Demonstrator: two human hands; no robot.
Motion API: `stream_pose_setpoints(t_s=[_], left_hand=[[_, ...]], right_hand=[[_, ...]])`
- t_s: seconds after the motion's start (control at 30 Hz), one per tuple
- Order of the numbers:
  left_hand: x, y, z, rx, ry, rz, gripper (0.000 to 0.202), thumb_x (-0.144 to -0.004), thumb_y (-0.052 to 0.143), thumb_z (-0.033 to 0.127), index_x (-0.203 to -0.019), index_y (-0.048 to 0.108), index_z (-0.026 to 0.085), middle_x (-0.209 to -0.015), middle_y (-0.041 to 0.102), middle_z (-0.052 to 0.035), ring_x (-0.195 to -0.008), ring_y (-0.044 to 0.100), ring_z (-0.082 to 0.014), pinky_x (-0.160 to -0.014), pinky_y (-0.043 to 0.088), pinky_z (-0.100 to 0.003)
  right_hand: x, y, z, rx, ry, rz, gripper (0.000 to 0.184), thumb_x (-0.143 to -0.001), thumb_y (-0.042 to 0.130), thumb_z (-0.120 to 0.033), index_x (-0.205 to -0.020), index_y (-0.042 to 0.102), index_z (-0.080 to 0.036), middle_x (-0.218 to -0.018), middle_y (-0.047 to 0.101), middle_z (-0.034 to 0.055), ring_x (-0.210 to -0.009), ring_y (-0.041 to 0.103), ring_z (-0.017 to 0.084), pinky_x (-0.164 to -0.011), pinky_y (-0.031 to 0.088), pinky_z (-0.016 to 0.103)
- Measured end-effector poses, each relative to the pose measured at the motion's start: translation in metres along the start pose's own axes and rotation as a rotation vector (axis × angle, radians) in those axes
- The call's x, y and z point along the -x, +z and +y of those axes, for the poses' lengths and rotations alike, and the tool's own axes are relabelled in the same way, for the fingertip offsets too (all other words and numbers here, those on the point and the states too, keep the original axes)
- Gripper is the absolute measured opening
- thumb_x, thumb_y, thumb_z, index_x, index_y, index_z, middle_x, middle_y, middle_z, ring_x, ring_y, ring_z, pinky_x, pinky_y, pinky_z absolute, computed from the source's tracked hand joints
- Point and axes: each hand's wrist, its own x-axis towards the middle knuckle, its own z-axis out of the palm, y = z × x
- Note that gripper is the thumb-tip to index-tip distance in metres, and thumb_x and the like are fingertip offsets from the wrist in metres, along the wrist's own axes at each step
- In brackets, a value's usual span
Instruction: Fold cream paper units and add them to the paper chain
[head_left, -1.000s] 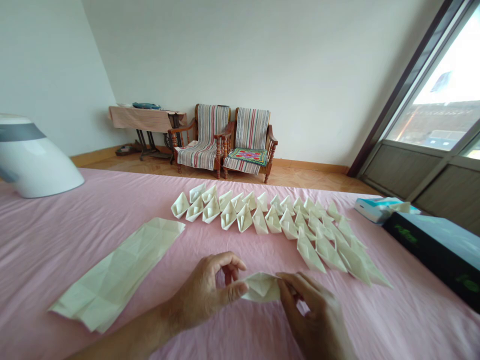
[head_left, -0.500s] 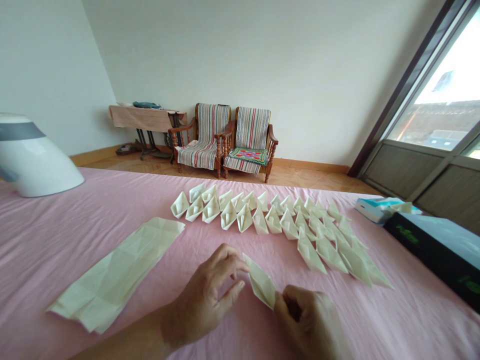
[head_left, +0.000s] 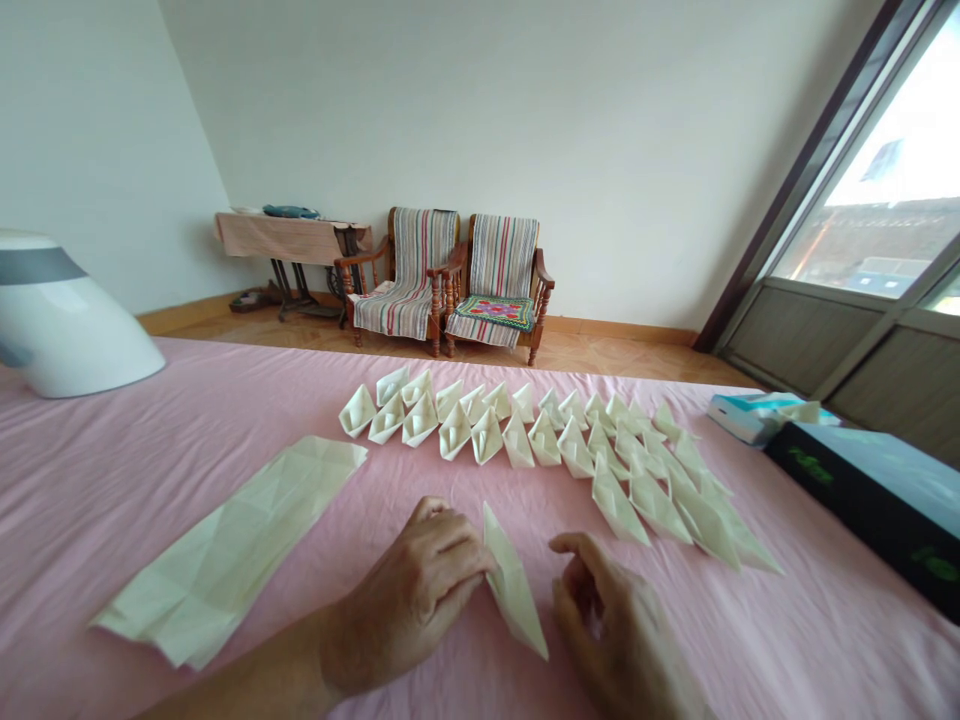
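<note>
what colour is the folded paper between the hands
Folded paper: pale greenish cream, best seen in the head view.

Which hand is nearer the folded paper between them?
Left. The left hand has its fingers at the left edge of the folded paper; the right hand is apart, just off its right side.

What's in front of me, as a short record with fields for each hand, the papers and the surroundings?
Left hand: fingertips at the left edge of the folded paper, grip unclear
Right hand: right of that paper, apart from it
Boat-shaped papers: clustered beyond both hands
Creased paper strip: left of the left hand
Surface: pink cloth
Right side: black box, blue-and-white box behind it
Background: two wooden chairs
</note>
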Motion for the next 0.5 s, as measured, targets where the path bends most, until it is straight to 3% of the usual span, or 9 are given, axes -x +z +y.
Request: stream_pose_setpoints(t_s=[0.07, 0.17, 0.33, 0.5], left_hand=[[0.002, 0.0, -0.002, -0.003, -0.014, -0.011, 0.021, -0.093, 0.046, 0.004, -0.095, 0.06, 0.019, -0.082, 0.061, -0.002, -0.078, 0.053, -0.0172, -0.082, 0.033, -0.034], [0.003, 0.0, -0.003, -0.009, -0.032, -0.024, 0.022, -0.093, 0.045, 0.003, -0.096, 0.06, 0.019, -0.082, 0.062, -0.002, -0.079, 0.054, -0.0173, -0.082, 0.033, -0.034], [0.0, -0.002, -0.003, 0.003, -0.007, -0.051, 0.022, -0.093, 0.044, 0.004, -0.092, 0.06, 0.019, -0.081, 0.061, -0.0009, -0.077, 0.054, -0.0157, -0.082, 0.033, -0.033], [0.0, -0.001, -0.004, 0.013, 0.024, -0.096, 0.024, -0.097, 0.041, 0.007, -0.093, 0.061, 0.019, -0.082, 0.061, -0.0014, -0.078, 0.054, -0.0155, -0.083, 0.033, -0.033]], right_hand=[[0.0, 0.003, 0.002, -0.028, -0.08, -0.007, 0.031, -0.082, 0.046, -0.015, -0.112, 0.051, -0.021, -0.074, 0.06, -0.0019, -0.061, 0.06, 0.012, -0.056, 0.045, 0.02], [-0.001, 0.006, 0.001, -0.034, -0.183, -0.027, 0.034, -0.083, 0.044, -0.011, -0.115, 0.049, -0.023, -0.082, 0.061, -0.001, -0.07, 0.061, 0.013, -0.063, 0.048, 0.021], [-0.005, 0.001, -0.007, 0.021, -0.224, -0.094, 0.028, -0.087, 0.042, -0.009, -0.107, 0.054, -0.024, -0.083, 0.063, 0.0, -0.075, 0.061, 0.015, -0.067, 0.047, 0.025], [-0.01, -0.003, -0.013, 0.076, -0.27, -0.244, 0.029, -0.087, 0.044, -0.005, -0.1, 0.062, -0.024, -0.086, 0.063, 0.0028, -0.078, 0.06, 0.018, -0.069, 0.046, 0.028]])
